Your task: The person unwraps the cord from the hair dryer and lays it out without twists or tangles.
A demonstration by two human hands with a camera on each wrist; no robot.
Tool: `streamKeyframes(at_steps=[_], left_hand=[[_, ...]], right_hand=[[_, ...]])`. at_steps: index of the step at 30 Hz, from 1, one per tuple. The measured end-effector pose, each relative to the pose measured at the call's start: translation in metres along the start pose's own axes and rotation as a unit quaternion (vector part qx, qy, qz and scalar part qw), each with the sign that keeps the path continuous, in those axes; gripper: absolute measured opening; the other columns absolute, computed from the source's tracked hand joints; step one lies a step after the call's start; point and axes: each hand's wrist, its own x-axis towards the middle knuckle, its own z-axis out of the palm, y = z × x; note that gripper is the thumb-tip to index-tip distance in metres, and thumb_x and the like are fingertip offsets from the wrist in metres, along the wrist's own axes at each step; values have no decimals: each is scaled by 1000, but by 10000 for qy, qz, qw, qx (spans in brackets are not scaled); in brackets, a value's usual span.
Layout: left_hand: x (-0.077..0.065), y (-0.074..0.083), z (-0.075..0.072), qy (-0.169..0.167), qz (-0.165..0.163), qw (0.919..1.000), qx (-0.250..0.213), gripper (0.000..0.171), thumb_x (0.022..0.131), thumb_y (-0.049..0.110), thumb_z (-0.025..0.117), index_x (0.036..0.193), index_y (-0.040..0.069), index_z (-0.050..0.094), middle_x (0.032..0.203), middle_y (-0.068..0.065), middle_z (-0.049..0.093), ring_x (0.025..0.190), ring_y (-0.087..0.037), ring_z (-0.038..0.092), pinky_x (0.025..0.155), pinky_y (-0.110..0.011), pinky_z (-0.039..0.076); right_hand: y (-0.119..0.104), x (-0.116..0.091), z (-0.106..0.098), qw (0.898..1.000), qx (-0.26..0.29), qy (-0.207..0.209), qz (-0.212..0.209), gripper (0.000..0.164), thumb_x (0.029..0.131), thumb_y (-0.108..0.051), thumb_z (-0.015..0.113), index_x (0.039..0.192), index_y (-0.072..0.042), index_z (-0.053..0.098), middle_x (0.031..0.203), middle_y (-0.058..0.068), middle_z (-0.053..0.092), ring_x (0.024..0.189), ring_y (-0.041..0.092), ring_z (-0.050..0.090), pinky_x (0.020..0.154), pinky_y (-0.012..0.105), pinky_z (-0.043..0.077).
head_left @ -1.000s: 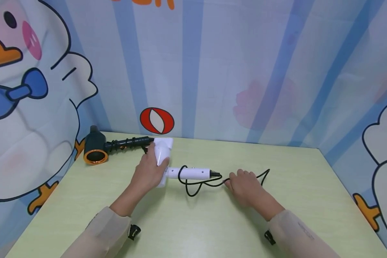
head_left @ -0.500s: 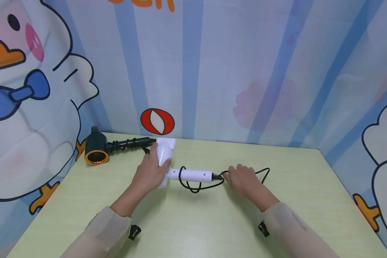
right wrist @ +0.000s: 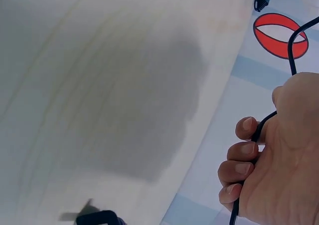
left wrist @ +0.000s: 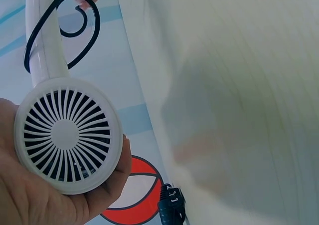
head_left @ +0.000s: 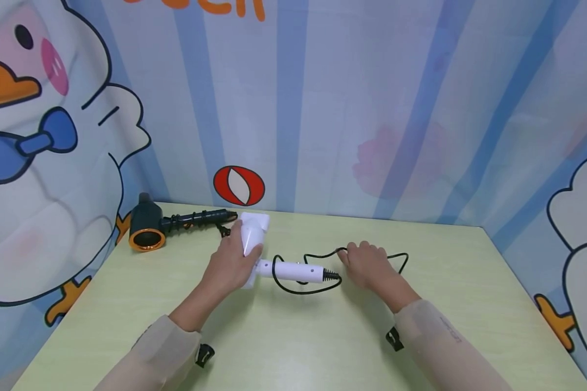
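A white hair dryer [head_left: 293,271] is held by its head in my left hand [head_left: 226,265], its handle pointing right. In the left wrist view, fingers and thumb curl round the head beside its round vent grille [left wrist: 65,135]. The black cord [head_left: 305,293] loops around the handle and runs right to my right hand [head_left: 369,267]. Curled fingers grip the cord [right wrist: 258,132] in the right wrist view. Past that hand, the cord bends in a loose loop; its far end is hidden in the head view.
A black hair dryer [head_left: 148,224] with an orange rim lies at the back left of the pale table [head_left: 293,347], its cord wound around its handle. Its handle end is close to the white dryer's head. A printed cloth backdrop [head_left: 323,98] rises behind the table.
My right hand has moved away toward the backdrop, drawing the cord from the front of the handle to its far side. The white dryer has shifted slightly right and nearer.
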Motion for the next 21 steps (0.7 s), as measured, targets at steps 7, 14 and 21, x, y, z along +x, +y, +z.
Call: streamKeyframes(at_steps=[7, 14, 21], left_hand=[[-1, -2, 3, -60, -104, 9999, 68, 81, 100, 44, 56, 161, 12, 13, 139, -24, 48, 104, -38, 60, 75, -49, 58], [0, -5, 6, -86, -10, 9999, 121, 81, 100, 43, 56, 161, 10, 13, 133, -25, 50, 97, -35, 61, 69, -44, 56], [2, -7, 7, -93, -24, 9998, 199, 80, 100, 43, 56, 160, 10, 14, 132, -26, 51, 97, -35, 61, 70, -45, 56]], right_hand=[[-2, 0, -8, 9995, 243, 187, 124, 50, 111, -39, 28, 111, 2, 57, 99, 22, 58, 96, 40, 58, 82, 57, 44], [-1, -1, -14, 9982, 317, 427, 276, 49, 111, -40, 26, 105, 0, 54, 93, 18, 54, 86, 37, 55, 77, 53, 42], [-3, -5, -27, 9946, 701, 709, 304, 51, 111, -40, 22, 107, -1, 54, 95, 17, 54, 90, 36, 54, 76, 50, 39]])
